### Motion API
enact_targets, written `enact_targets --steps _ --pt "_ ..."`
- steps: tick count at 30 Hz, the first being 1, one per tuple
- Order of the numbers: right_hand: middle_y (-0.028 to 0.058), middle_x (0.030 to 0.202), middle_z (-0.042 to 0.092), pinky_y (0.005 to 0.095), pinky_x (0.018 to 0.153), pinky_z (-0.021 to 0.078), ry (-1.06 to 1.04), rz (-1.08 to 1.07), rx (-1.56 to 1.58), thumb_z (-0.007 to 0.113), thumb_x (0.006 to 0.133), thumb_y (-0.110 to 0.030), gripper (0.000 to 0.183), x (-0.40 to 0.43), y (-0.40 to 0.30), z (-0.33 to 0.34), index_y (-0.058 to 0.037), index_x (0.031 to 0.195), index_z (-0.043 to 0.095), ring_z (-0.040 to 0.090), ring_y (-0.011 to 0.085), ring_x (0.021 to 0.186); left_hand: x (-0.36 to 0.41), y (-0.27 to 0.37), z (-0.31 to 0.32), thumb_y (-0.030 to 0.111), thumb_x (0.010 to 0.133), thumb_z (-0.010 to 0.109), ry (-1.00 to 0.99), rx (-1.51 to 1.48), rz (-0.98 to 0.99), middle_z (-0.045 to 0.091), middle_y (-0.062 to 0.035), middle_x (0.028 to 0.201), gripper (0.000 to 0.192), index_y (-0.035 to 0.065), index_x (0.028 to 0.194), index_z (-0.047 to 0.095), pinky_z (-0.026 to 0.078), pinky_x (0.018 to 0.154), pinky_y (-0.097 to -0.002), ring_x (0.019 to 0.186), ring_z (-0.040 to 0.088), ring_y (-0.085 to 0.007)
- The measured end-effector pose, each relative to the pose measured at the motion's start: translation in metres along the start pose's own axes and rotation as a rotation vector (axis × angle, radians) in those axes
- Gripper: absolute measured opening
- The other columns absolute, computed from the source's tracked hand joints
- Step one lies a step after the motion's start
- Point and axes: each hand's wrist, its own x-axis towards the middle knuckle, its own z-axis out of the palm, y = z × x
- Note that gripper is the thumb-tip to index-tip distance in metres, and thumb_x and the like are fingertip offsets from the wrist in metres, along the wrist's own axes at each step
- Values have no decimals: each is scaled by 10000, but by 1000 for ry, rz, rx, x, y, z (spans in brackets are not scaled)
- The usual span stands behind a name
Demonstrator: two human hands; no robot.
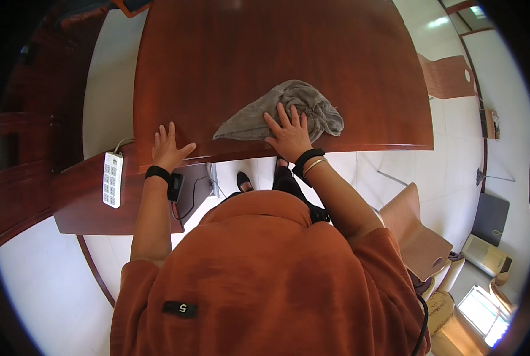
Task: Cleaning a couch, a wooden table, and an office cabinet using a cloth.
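A crumpled grey cloth (247,120) lies near the front edge of a polished reddish-brown wooden table (256,53). My right hand (289,133) rests on top of it, palm down with fingers spread, and does not grasp it. Part of the cloth is hidden beneath that hand. To the left, my left hand (168,149) is laid on the table's front left corner with its fingers apart and holds nothing. Black bands circle both wrists, and the right one also has a metal bangle.
A white power strip (112,180) sits on a lower wooden surface at the left, a cable running from it. Curved wooden chairs (414,236) stand at the right. Another chair (449,76) is beyond the table's right edge. A black cable hangs below the left wrist.
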Motion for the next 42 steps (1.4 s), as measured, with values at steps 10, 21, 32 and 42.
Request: enact_targets --steps 10,21,32,42 --pt "62 1430 203 555 1010 130 66 238 -21 440 836 -485 523 8 164 -6 -284 1311 357 184 366 1287 5 11 21 483 679 666 3 66 -148 43 -173 1442 983 112 1390 97 220 1010 -514 1324 64 -356" --pt "108 1339 350 472 883 400 -52 258 -466 461 816 -111 370 -52 490 3 -218 1170 475 378 421 1145 9 11 17 361 627 757 -36 48 -249 54 -240 1419 1028 119 1388 108 200 1050 -426 1303 90 -412" --pt "156 1402 234 528 995 212 -286 451 -129 355 764 -677 724 97 558 19 -292 1364 230 209 411 1270 7 12 13 351 615 771 -62 62 -256 37 -242 1420 1063 127 1391 80 209 1049 -419 1306 84 -409" --pt "111 1456 62 585 1001 115 -241 415 -20 391 752 -685 779 175 184 -43 -275 1382 187 81 397 1312 13 25 11 468 654 706 -133 120 -260 10 -204 1436 1057 166 1397 18 178 1024 -504 1319 68 -380"
